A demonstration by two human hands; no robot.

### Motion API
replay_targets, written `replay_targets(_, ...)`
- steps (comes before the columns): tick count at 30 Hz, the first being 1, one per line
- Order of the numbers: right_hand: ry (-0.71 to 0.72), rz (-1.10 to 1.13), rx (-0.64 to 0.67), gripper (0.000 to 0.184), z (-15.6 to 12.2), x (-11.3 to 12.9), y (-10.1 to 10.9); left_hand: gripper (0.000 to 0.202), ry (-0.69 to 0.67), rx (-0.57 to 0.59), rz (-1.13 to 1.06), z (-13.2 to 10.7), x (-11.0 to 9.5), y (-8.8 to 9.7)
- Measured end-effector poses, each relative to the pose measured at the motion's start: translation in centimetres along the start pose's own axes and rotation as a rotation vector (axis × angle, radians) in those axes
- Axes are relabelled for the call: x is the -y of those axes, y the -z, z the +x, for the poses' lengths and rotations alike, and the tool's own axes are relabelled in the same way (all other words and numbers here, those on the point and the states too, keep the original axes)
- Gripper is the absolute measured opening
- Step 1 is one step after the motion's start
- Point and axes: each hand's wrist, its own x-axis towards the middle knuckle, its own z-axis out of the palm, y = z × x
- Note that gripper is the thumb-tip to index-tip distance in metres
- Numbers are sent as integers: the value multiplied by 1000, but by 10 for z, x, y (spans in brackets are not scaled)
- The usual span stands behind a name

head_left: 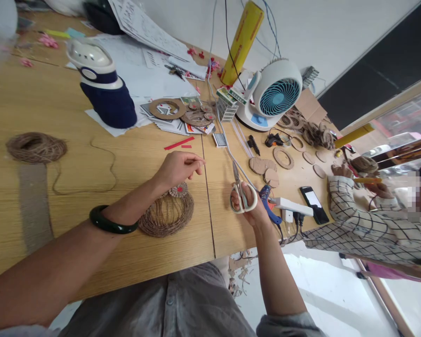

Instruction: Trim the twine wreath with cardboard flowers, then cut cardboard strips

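My left hand (178, 169) hovers over the wooden table (91, 154), fingers pinched together on the end of a thin twine strand. Just below it lies a round twine-wrapped disc (166, 214) with a small cardboard circle on its upper edge. My right hand (246, 202) grips a pair of white-handled scissors (241, 191), blades pointing away from me and closed. A dark green bangle (110, 223) sits on my left wrist.
A twine spool (36, 147) lies at the left. A desk fan (275, 93), yellow roll (242, 42), papers and cardboard rings (283, 158) crowd the far side. A blue glue gun (268, 206), power strip (289, 205) and phone (314, 197) sit near a person in a checked sleeve (354, 220).
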Motion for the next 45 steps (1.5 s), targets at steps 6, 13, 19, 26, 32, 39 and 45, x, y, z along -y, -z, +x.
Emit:
replay_targets(6,-78,-227,87,49,-40,-8,-10,25,-18,-27,-25,-13,-10,20)
replay_targets(13,143,-1067,53,33,-48,-15,-32,22,-43,-92,-38,-35,-27,42)
replay_targets(19,315,-1528,49,26,-36,-20,-49,23,-48,-137,-63,-54,-43,63)
replay_targets(26,420,-1662,166,36,-36,-28,-70,17,-104,-163,-89,-70,-45,80)
replay_targets(32,520,-1706,212,37,-42,-35,-88,19,-216,-209,-116,-86,-51,93)
replay_targets(39,549,-1809,230,37,-40,-43,-108,22,-280,-241,-122,-101,-49,107)
replay_targets(45,537,-1896,210,41,-36,-48,-124,18,-278,-275,-85,-115,-53,115)
